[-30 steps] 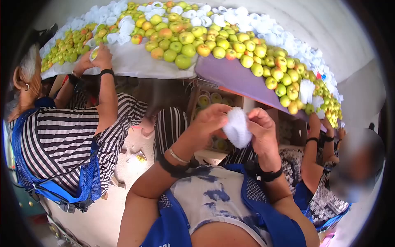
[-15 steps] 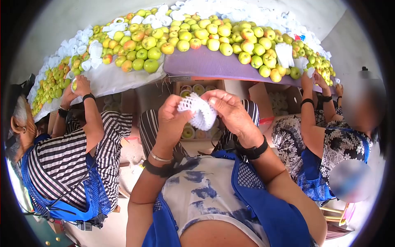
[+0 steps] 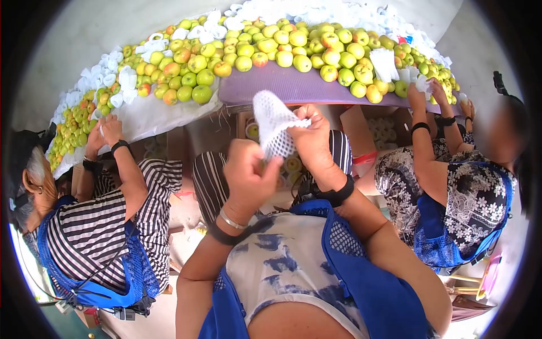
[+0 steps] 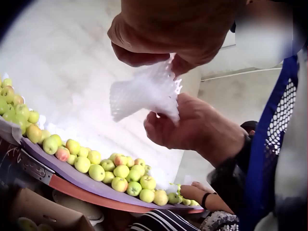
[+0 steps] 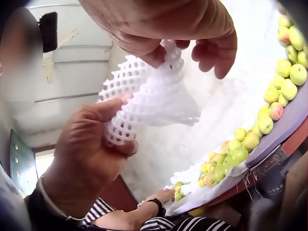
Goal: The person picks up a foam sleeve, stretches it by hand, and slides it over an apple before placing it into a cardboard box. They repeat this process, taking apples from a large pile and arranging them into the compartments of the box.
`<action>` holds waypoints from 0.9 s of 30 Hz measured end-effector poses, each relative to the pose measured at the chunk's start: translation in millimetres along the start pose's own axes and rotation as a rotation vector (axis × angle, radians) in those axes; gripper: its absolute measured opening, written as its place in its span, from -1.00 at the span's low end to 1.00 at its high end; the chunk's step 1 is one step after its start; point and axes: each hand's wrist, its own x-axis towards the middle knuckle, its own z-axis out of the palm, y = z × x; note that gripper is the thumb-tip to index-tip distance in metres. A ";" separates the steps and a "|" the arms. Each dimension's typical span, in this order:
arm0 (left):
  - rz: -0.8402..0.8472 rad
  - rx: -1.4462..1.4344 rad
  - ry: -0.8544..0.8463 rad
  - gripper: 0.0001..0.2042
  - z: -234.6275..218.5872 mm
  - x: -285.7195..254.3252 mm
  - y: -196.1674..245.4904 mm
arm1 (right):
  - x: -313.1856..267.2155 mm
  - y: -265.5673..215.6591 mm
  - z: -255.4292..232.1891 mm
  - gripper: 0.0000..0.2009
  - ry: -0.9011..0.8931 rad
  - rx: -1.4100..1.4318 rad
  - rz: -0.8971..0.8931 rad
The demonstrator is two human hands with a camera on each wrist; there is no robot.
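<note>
A white foam fruit net (image 3: pixel 272 116) is stretched between both hands, its mouth spread and its closed end pointing away from the body. My left hand (image 3: pixel 252 175) grips one side of the mouth; in the right wrist view the thumb of that left hand (image 4: pixel 168 29) goes inside the rim. The opposite edge is pinched by my right hand (image 3: pixel 311 141), between thumb and fingers. Through the mesh in the right wrist view, the foam net (image 5: pixel 154 91) has no fruit showing in it. Green and reddish apples (image 3: pixel 271 45) lie piled beyond the hands.
The apples lie on a bench with a purple mat (image 3: pixel 259 85), with heaps of white foam nets (image 3: pixel 339 14) behind. Open cardboard boxes (image 3: pixel 361 133) of netted apples stand below. One person (image 3: pixel 107 214) works at the left, another (image 3: pixel 451 192) at the right.
The foam net has turned from bunched up to held out lengthwise, its closed end now away from the body. Both hands have shifted around its mouth, after moving left from their earlier place.
</note>
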 end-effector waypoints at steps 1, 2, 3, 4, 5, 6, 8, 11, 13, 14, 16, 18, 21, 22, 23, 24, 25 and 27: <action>-0.056 -0.105 -0.138 -0.71 -0.4 -4.4 3.3 | 1.4 -7.8 1.8 -0.74 0.027 0.132 0.121; -0.053 -0.142 -0.313 -0.74 -5.4 -5.2 -0.3 | 1.7 -15.3 0.3 -0.73 0.005 0.169 0.155; -0.225 -0.318 -0.228 -0.75 -5.7 -6.1 -6.7 | 2.5 -18.2 1.6 -0.73 -0.009 0.223 0.122; -0.395 -0.491 -0.139 -0.74 -3.7 -6.9 -16.3 | 3.7 -20.1 3.6 -0.74 -0.025 0.278 0.088; -0.566 -0.662 -0.046 -0.71 -3.4 -7.5 -26.5 | 3.9 -21.6 5.5 -0.74 -0.040 0.334 0.057; -0.736 -0.728 -0.142 -0.62 -12.5 -2.5 -34.4 | 3.4 -23.2 7.1 -0.73 -0.069 0.386 0.079; -0.746 -1.026 -0.156 -0.58 -8.4 2.8 -35.2 | 0.2 -15.7 6.4 -0.72 -0.157 0.388 0.129; -0.682 -1.426 -0.110 -0.52 -5.1 14.6 -26.5 | -9.4 -13.8 13.4 -0.74 -0.248 0.260 0.121; -0.673 -1.369 -0.017 -0.55 -7.6 21.8 -25.4 | -13.6 -7.7 17.7 -0.76 -0.315 0.150 -0.016; -0.699 -1.355 0.063 -0.60 -11.8 22.9 -35.6 | -16.5 -13.7 11.6 -0.74 -0.415 0.073 0.001; -0.617 -1.303 0.159 -0.69 -25.3 30.4 -36.3 | -9.4 -27.9 -7.2 -0.78 -0.588 0.075 0.231; -0.546 -1.099 0.171 -0.74 -29.4 34.9 -33.6 | -0.4 -33.0 -19.4 -0.75 -0.515 0.132 0.219; -0.522 -0.877 0.128 -0.76 -20.7 33.5 -27.6 | 5.3 -47.6 -17.8 -0.21 -0.570 0.115 0.120; -0.509 -0.811 0.110 -0.76 -15.2 30.5 -27.3 | 3.0 -48.9 -11.6 -0.11 -0.625 -0.049 0.072; -0.494 -0.746 0.092 -0.76 -9.9 27.9 -26.3 | 0.0 -48.7 -3.8 -0.01 -0.677 -0.215 0.022; -0.470 -0.756 0.108 -0.75 -5.3 26.2 -24.6 | -3.4 -37.5 3.5 0.10 -0.695 -0.371 -0.052; -0.495 -0.786 0.115 -0.75 -4.5 25.7 -24.6 | -7.4 -26.0 11.7 0.03 -0.696 -0.410 -0.132; -0.546 -0.842 0.136 -0.77 -3.9 24.8 -25.2 | -13.6 -26.5 18.1 -0.16 -0.633 -0.260 0.121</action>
